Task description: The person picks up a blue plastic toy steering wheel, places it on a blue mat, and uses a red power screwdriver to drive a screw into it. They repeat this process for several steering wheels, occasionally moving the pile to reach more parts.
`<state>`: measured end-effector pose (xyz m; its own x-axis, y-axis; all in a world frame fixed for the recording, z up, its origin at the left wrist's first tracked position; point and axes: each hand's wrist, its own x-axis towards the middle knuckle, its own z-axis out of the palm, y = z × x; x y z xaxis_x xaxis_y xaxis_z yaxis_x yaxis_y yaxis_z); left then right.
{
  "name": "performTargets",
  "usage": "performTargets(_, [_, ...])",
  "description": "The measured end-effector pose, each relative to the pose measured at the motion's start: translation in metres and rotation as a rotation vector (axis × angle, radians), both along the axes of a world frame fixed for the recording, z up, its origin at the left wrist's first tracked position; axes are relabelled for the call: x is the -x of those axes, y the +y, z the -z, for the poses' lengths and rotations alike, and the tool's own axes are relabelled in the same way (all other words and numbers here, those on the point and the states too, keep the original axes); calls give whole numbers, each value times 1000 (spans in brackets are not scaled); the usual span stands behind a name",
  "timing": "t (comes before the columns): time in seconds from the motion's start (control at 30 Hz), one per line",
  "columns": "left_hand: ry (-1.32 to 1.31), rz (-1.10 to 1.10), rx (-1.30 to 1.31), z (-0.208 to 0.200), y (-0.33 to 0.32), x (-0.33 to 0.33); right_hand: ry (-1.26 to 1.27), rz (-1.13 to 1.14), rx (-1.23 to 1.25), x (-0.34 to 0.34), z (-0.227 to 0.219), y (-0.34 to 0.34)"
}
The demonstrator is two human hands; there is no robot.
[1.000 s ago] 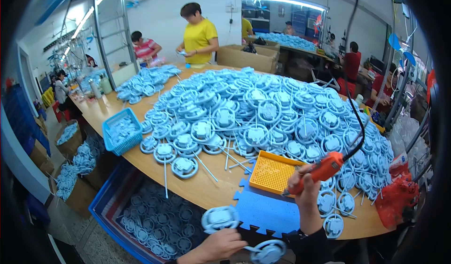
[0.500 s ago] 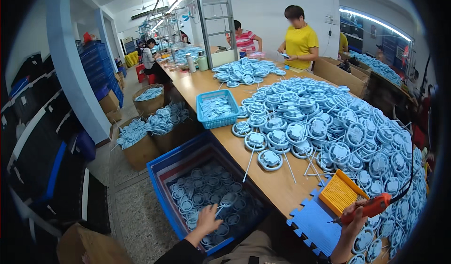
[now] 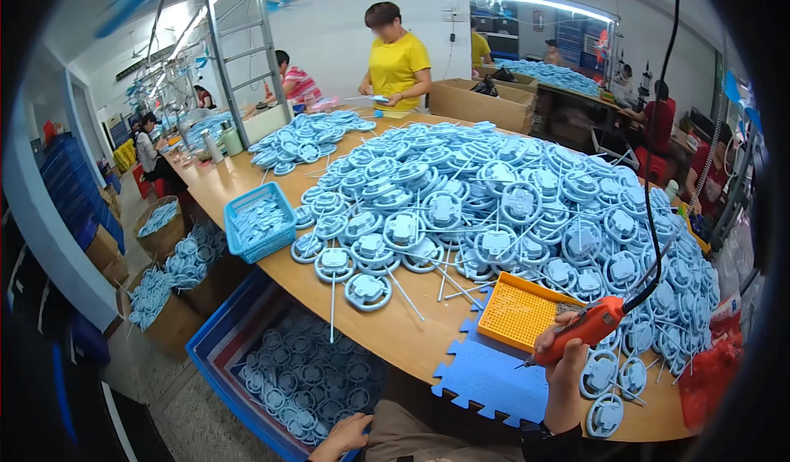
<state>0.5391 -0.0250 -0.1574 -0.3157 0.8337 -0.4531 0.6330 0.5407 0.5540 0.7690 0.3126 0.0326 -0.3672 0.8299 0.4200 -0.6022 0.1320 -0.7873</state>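
In my right hand [image 3: 561, 353] is a red-orange electric screwdriver [image 3: 586, 329], its thin bit pointing left over the blue foam mat [image 3: 492, 376]. Past the mat's far edge sits an orange tray [image 3: 512, 318] with a gridded bottom; small dark bits, perhaps screws, lie at its right end. My left hand [image 3: 349, 434] is low beside my thigh at the near edge of the blue crate [image 3: 216, 330], fingers stretched out and nothing visible in them. Inside the crate lie many light-blue ring-shaped plastic parts [image 3: 309, 371]. A large heap of similar parts with thin rods [image 3: 494, 207] covers the table.
A light-blue basket [image 3: 262, 244] of small flat pieces stands on the wooden table [image 3: 284, 285]. Cardboard boxes [image 3: 177, 330] of parts stand left of the table. Across it, a person in yellow [image 3: 398, 67] holds a part. The screwdriver's black cable [image 3: 654, 215] hangs from above.
My view has swung to the right. My left hand has drawn back from inside the crate towards my lap, away from the parts. The screwdriver stays in my right hand over the mat.
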Motion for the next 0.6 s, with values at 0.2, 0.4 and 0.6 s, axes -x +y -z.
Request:
performTargets(0.2, [154, -57, 48, -5, 25, -7, -30, -19, -80, -6, -13, 0])
performTargets(0.4, [160, -204, -14, -4, 35, -5, -41, -26, -41, -7, -10, 5])
performTargets(0.6, [211, -191, -46, -15, 51, 3, -79, -82, -67, -3, -3, 15])
